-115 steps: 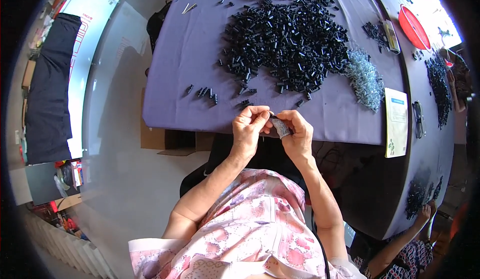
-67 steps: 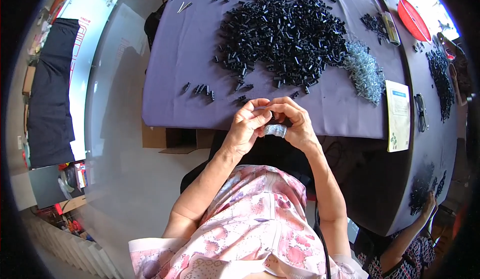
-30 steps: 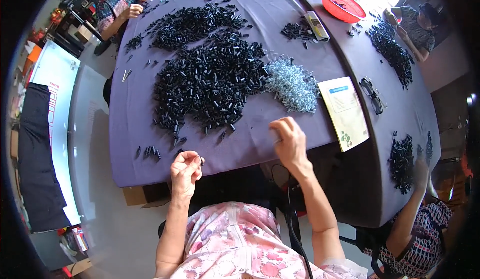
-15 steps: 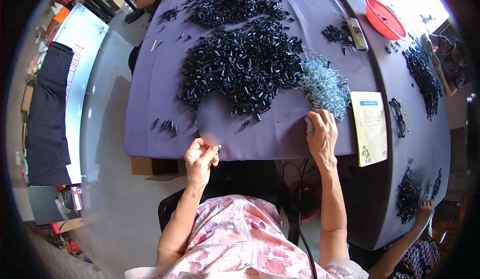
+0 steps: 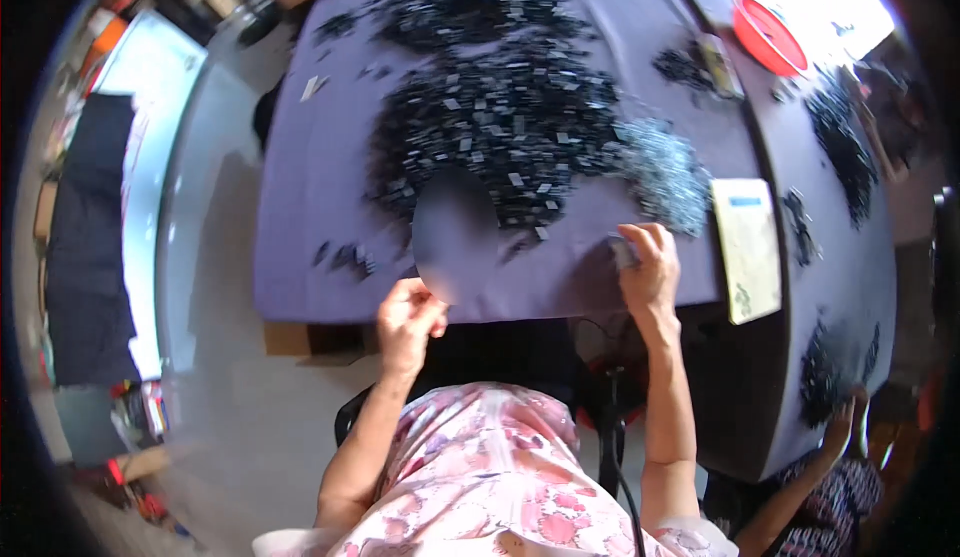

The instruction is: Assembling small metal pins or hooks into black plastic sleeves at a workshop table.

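My left hand (image 5: 410,322) is closed in a pinch at the table's front edge. A smooth blurred oval covers the space just above its fingertips, so what they hold is hidden. My right hand (image 5: 650,267) rests by the front edge further right, fingers curled round a small pale grey object (image 5: 622,251) whose kind I cannot make out. Just beyond that hand lies a heap of small clear pieces (image 5: 662,177). It adjoins a large pile of short black tube-like pieces (image 5: 490,122) in the middle. A few loose black pieces (image 5: 350,259) lie left of my left hand.
On the purple-covered table (image 5: 310,187), another black pile (image 5: 470,12) lies farther off. To the right are a cream packet (image 5: 745,257), eyeglasses (image 5: 800,225) and a red basket (image 5: 768,35). Another person's hands (image 5: 848,425) work beside a black heap (image 5: 820,377) at lower right.
The whole view has shifted slightly and is smeared by motion. Both my hands stay near their places; the right fingers sit a little looser round the grey object. A co-worker's second hand shows at lower right.
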